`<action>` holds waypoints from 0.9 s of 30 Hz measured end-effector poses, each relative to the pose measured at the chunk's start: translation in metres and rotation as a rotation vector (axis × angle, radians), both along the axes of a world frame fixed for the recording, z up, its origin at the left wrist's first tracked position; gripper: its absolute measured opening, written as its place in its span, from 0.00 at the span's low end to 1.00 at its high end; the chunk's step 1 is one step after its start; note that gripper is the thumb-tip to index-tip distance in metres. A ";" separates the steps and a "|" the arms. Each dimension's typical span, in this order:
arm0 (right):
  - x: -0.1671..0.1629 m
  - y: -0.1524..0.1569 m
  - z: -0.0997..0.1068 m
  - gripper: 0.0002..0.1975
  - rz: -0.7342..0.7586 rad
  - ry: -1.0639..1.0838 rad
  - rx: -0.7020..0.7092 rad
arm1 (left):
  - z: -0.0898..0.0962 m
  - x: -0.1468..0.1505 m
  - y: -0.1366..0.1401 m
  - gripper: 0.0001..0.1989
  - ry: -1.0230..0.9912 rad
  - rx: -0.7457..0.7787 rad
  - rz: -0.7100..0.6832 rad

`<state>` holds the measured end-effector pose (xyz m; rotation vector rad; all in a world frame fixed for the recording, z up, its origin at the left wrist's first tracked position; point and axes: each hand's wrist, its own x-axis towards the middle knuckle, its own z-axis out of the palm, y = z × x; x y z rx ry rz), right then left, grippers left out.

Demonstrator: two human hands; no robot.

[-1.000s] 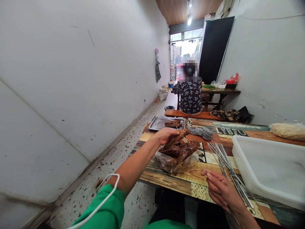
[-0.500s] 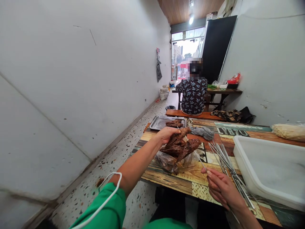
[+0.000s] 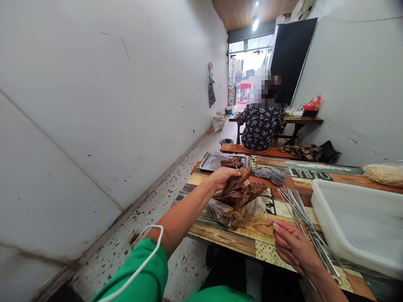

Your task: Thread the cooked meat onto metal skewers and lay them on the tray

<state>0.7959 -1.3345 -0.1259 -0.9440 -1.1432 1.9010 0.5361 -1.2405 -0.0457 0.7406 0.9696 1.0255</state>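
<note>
left hand (image 3: 224,177) held brown meat (image 3: 242,177) in its grip over a plastic bag (image 3: 219,211) on the desk (image 3: 225,235), right hand (image 3: 291,242) pinched a metal skewer (image 3: 268,215) in a narrow grip, loose skewers (image 3: 310,228) lay just right

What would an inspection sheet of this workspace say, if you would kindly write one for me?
Surface: wood-patterned table.
Job's things: dark meat pieces heaped over a clear plastic bag; metal skewers piled beside a white tub.
Clutter: grey cloth item; metal tray with more meat.
Grips: left grip holds a meat piece; right grip holds one skewer.
Cables: white cord over the green sleeve.
Surroundings: a person seated on a bench beyond the table; pale walls.
</note>
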 end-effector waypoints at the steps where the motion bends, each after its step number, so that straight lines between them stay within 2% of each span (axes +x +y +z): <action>1: -0.001 -0.001 0.000 0.22 -0.010 -0.021 0.013 | 0.000 0.000 0.000 0.05 -0.002 0.000 -0.006; 5: -0.003 -0.003 0.001 0.22 -0.027 -0.046 0.030 | -0.001 0.001 0.001 0.08 -0.003 0.004 -0.006; 13: 0.002 0.002 0.000 0.19 0.004 -0.007 0.018 | -0.001 0.002 0.002 0.04 0.001 -0.007 -0.021; 19: 0.007 0.002 -0.001 0.20 0.015 -0.018 0.010 | 0.000 0.004 0.000 0.03 -0.001 0.016 0.043; 27: 0.012 0.004 -0.008 0.20 0.003 0.010 -0.002 | -0.005 0.006 0.003 0.05 0.035 0.019 0.058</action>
